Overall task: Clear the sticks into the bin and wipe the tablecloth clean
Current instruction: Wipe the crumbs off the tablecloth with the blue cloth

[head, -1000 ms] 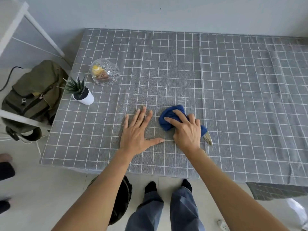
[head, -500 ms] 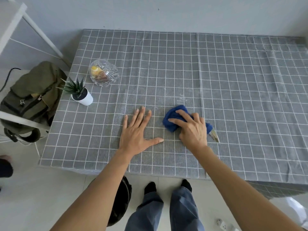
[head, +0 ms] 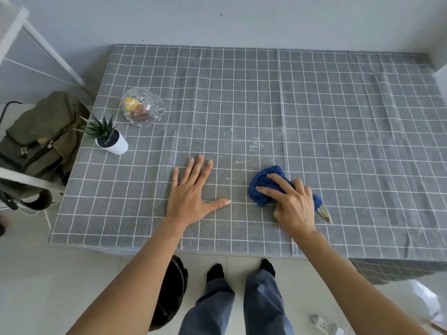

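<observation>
Far left of the left hand, an olive canvas backpack (head: 41, 139) sits off the table. Beyond that hand stand a small spiky plant in a white pot (head: 108, 139) and a cut-glass lidded bowl (head: 144, 107). The left hand (head: 191, 197) lies flat, fingers spread, on the grey white-gridded tablecloth (head: 338, 141). The right hand (head: 294, 204) presses curled fingers over a crumpled blue cloth (head: 262, 187).
</observation>
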Demonstrator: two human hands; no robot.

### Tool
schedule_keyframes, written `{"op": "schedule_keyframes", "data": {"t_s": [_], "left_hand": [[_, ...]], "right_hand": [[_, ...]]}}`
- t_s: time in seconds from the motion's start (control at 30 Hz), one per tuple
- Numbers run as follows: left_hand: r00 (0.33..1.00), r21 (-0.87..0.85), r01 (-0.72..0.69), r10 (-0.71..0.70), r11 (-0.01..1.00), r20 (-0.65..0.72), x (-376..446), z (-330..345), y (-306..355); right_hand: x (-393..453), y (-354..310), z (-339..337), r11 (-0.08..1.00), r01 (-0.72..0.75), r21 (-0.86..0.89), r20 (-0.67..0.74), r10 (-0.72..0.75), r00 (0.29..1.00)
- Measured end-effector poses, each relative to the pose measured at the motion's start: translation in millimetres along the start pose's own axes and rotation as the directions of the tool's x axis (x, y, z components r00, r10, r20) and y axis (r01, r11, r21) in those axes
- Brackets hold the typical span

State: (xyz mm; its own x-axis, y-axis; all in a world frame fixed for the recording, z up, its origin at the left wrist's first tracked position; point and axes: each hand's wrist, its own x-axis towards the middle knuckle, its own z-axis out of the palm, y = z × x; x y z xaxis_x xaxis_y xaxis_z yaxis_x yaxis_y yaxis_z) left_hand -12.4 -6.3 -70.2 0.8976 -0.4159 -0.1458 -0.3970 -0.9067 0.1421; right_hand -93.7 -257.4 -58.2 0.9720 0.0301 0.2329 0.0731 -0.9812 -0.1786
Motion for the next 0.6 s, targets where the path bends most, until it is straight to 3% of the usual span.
{"op": "schedule_keyframes", "data": {"t_s": [0.13,0.3,0.47,0.6], "left_hand": [[1.0,-0.003,0.001,-0.001,1.0,-0.005,-0.9,-0.6,0.1],[1.0,-0.029,-0.004,0.004,1.0,-0.008,-1.7,0.7,0.5],[0.999,-0.058,0.016,-0.014,0.998,0.046,1.0,-3.7,2.9],[0.999,-0.105,0.02,-0.015,0.994,0.05,1.1,-3.7,29.1]], "right_hand": [[5.1,1.7,-1.1,0.983,-0.182,0.007,-0.026,0.182,0.983],[-7.0,2.4,-1.3,0.999,-0.032,-0.026,-0.011,0.031,0.999],[7.9,10.1,-5.0,0.976,-0.21,-0.064,-0.035,0.208,0.978],[9.8,-0.2,-3.9,0.995,-0.087,-0.053,0.038,0.09,0.995]]}}
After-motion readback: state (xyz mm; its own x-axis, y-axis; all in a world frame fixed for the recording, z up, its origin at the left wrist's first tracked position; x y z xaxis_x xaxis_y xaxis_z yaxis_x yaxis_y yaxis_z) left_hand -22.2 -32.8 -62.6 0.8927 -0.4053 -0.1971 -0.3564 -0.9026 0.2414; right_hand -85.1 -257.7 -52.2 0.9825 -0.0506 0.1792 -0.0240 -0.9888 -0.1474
